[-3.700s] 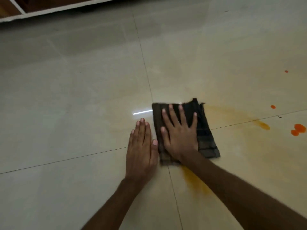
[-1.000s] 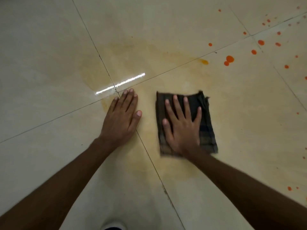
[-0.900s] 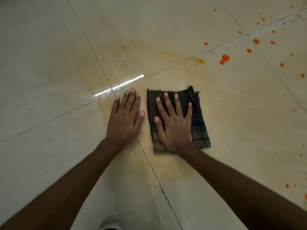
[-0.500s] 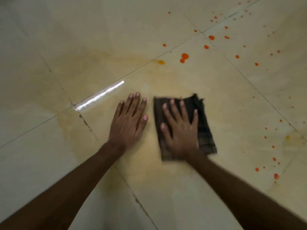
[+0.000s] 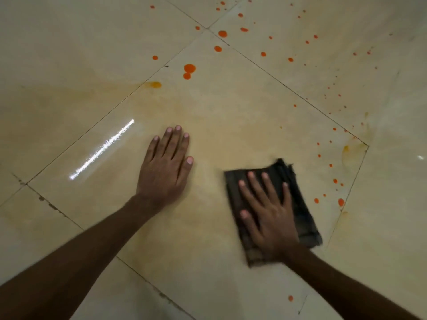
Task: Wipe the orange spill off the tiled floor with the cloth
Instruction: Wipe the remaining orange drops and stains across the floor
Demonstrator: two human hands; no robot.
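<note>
On the tiled floor (image 5: 231, 107), just right of the left hand (image 5: 165, 167): pressing the folded dark cloth (image 5: 300, 204) flat under the right hand (image 5: 268, 215), fingers (image 5: 256, 188) spread and released, gripping nothing. Bracing with that left hand, palm down on bare tile, fingers likewise released. Risking only smearing: dragging a soaked cloth across the pale orange film (image 5: 231, 135) beyond the left hand, thinning it rather than lifting it. Risking also missing the orange droplets (image 5: 332, 181) scattered right of the cloth, and the larger drops (image 5: 189, 68) well beyond the left hand. Compared with half a second ago: sitting farther right of the left hand, gap widened, cloth edge blurring, droplets now nearer the cloth.
</note>
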